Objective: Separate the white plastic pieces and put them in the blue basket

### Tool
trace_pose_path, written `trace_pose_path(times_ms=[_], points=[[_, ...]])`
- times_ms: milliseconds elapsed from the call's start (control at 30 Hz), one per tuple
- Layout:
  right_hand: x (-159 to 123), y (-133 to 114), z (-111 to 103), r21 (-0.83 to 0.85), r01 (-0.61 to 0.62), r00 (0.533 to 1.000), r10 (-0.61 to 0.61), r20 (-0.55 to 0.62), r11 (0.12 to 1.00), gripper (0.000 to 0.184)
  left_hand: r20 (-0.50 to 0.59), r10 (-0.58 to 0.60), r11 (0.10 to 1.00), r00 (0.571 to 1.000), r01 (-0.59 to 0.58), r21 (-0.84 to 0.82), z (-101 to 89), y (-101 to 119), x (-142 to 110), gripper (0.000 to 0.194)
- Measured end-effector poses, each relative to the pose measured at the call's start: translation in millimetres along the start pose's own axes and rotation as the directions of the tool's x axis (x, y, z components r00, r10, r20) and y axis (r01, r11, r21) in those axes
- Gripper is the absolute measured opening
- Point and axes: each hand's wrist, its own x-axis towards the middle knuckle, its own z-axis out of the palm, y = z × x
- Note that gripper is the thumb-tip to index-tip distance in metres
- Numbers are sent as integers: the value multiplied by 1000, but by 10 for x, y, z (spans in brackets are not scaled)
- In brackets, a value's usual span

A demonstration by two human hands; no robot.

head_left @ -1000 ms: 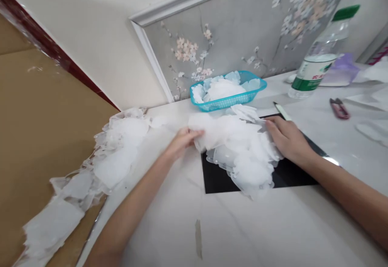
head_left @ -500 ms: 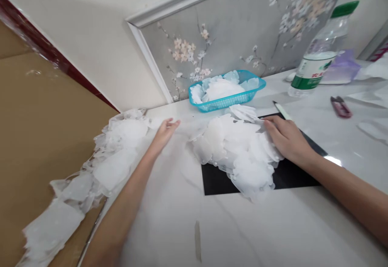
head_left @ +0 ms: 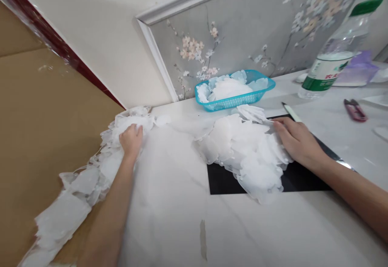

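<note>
My left hand [head_left: 131, 138] is at the far end of a long heap of thin, whitish translucent pieces [head_left: 80, 180]. Its fingers curl down onto the heap, and what they hold, if anything, is hidden. On a black mat [head_left: 226, 181] lies a second pile of white, scallop-edged pieces [head_left: 257, 170] with small round tabs. My right hand [head_left: 298, 139] rests at this pile's right side, thumb and fingers closed on a fanned bunch of white pieces [head_left: 251, 113] that juts toward the basket.
Behind the pile, a blue plastic basket [head_left: 239, 102] holds more white pieces. A pale green pen [head_left: 291, 112], a water bottle [head_left: 329, 66], pink-handled snips [head_left: 355, 110] and a purple packet [head_left: 356, 70] are on the right. Brown cardboard [head_left: 45, 129] borders the table's left.
My left hand has moved left from above the bare table onto the left heap, its fingers curling. My right hand keeps its hold. The view has shifted slightly left.
</note>
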Motion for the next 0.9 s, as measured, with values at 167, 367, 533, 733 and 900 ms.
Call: trace_pose_path(times_ms=[167, 367, 533, 733, 900], points=[[-3, -19, -5, -16, 10, 1000, -10, -1, 1000, 39, -243, -113, 945, 963, 30, -325, -488, 211, 314, 19], [-1, -11, -2, -21, 12, 1000, -11, 12, 1000, 43, -233, -87, 805, 969, -70, -590, -716, 814, -5, 19], [4, 20, 13, -13, 14, 1000, -14, 4, 1000, 41, 287, 382, 799, 878, -158, -581, -231, 1485, -951, 40], [8, 55, 25, -11, 23, 1000, -23, -4, 1000, 40, 663, 636, 771, 394, -345, -535, -199, 1584, -1124, 73], [10, 63, 36, -23, 28, 1000, -28, -7, 999, 41, 673, 128, 907, 728, -360, 217, -439, 1058, -469, 64]])
